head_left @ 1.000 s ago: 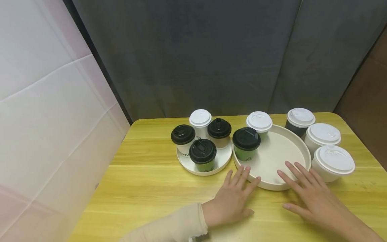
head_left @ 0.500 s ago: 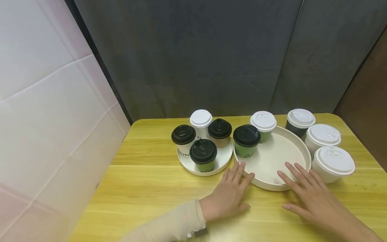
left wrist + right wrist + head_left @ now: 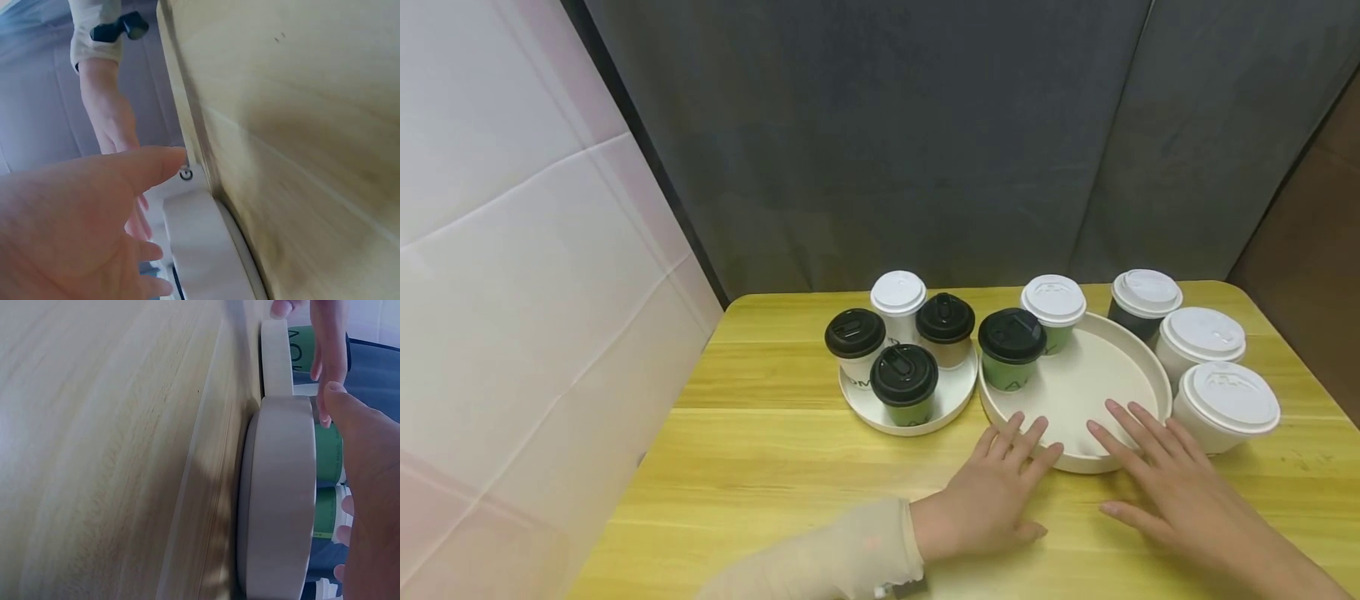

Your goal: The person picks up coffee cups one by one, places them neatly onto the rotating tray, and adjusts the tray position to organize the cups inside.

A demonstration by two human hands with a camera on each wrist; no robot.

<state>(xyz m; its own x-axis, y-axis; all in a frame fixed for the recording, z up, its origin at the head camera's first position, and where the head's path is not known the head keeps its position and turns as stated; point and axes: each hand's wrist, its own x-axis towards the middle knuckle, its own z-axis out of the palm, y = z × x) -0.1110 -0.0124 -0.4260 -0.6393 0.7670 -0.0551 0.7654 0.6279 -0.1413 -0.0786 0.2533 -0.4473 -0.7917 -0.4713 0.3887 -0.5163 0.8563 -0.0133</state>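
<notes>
My left hand (image 3: 981, 500) is at the near left of a large round cream tray (image 3: 1138, 358), fingers straight and spread over its rim. At the near right of the tray, my right hand (image 3: 1183, 492) spreads its fingers across the rim too. Whether either hand touches the tray I cannot tell. Neither holds anything. On the tray's left part stand a green paper cup with a black lid (image 3: 1011, 354) and, behind it, a green paper cup with a white lid (image 3: 1054, 308). The right wrist view shows the tray's side wall (image 3: 281, 500) close to the right hand.
A smaller white plate (image 3: 955, 396) left of the tray carries several lidded cups, among them a green one with a black lid (image 3: 904, 387). Three white-lidded cups, one a wide white cup (image 3: 1225, 404), stand along the tray's right side. A dark curtain (image 3: 880, 150) hangs behind the table.
My left hand drew back slightly left, then came right along the tray's near rim. The tray's white-lidded green cup shifted right, its black-lidded one slightly back. My right hand stayed almost still.
</notes>
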